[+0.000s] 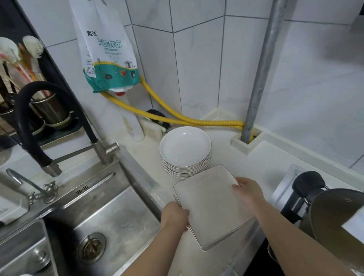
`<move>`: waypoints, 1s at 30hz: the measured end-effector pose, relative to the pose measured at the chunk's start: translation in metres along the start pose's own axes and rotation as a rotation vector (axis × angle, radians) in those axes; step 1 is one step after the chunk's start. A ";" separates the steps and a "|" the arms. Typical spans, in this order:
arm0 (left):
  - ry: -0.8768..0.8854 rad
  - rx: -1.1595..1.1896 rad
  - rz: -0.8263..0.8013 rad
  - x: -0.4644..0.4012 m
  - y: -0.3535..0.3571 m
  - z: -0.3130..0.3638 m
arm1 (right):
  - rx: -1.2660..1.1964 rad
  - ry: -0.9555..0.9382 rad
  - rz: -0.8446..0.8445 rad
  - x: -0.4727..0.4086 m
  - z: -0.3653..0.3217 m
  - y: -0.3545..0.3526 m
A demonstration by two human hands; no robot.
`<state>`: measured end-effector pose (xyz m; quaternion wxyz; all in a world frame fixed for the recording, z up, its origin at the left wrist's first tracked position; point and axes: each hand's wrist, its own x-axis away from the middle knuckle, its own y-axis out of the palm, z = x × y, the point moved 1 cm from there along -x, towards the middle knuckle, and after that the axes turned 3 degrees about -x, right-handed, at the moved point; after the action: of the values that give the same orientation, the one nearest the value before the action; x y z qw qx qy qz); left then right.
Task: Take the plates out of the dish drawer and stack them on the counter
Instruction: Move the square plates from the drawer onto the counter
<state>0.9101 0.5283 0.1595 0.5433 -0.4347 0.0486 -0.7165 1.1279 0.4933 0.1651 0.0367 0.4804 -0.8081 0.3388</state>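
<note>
A stack of white square plates (211,205) sits low over the pale counter (267,170), near its front edge. My left hand (175,215) grips the stack's left edge. My right hand (248,190) holds its right edge, thumb on top of the uppermost plate. Whether the stack rests on the counter or hovers just above it I cannot tell. Right behind it stands a stack of several round white plates with thin dark rims (185,151). The dish drawer is out of sight.
A steel sink (108,212) with a black hose faucet (32,126) lies to the left. A steel pot with a black handle (348,211) stands at the right. A yellow corrugated hose (174,114), a metal pipe (265,64) and a hanging kitchen-rag bag (104,45) are by the tiled wall.
</note>
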 end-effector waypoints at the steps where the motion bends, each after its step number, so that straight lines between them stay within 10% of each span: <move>1: -0.009 0.001 -0.005 0.001 -0.001 0.001 | 0.003 0.005 0.000 0.000 0.000 0.000; 23: -0.042 -0.353 0.059 0.002 0.007 -0.001 | 0.197 -0.036 -0.021 -0.010 0.006 0.011; 30: 0.140 -0.604 -0.028 0.002 -0.006 -0.005 | 0.604 -0.084 0.038 0.009 0.001 0.028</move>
<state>0.9024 0.5269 0.1606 0.3749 -0.5268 0.2906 -0.7053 1.1010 0.4945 0.1533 -0.1475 0.4681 -0.6804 0.5442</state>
